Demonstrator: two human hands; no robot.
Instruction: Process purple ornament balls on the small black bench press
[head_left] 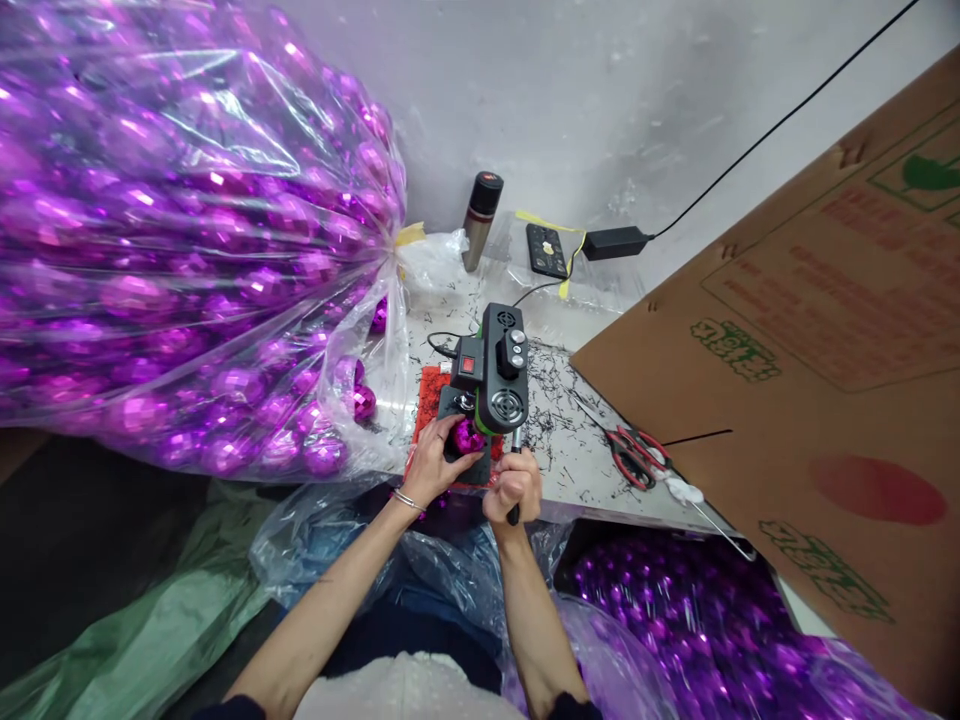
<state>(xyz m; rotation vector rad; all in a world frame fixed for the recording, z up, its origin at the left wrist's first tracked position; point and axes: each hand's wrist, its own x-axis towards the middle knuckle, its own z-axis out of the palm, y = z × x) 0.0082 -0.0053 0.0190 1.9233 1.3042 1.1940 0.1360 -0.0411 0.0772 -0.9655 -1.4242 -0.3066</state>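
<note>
My left hand (435, 460) is closed round a shiny magenta bauble (469, 436), thumb below and fingers above. The bauble sits under the head of a small black bench drill press (504, 362) with a red switch. My right hand (516, 488) is wrapped round the black grip of the machine's metal lever (517, 438). Under the machine lies a red mat (429, 398) strewn with dark shavings. The machine's head hides the tool and where it meets the bauble.
A huge clear bag of magenta baubles (187, 250) fills the left. At right stands a cardboard box (817, 400), with red-handled scissors (637, 455) before it. A bottle (481, 220), a power adapter (616, 243) and shavings lie behind. Another bag of purple baubles (675, 610) is below right.
</note>
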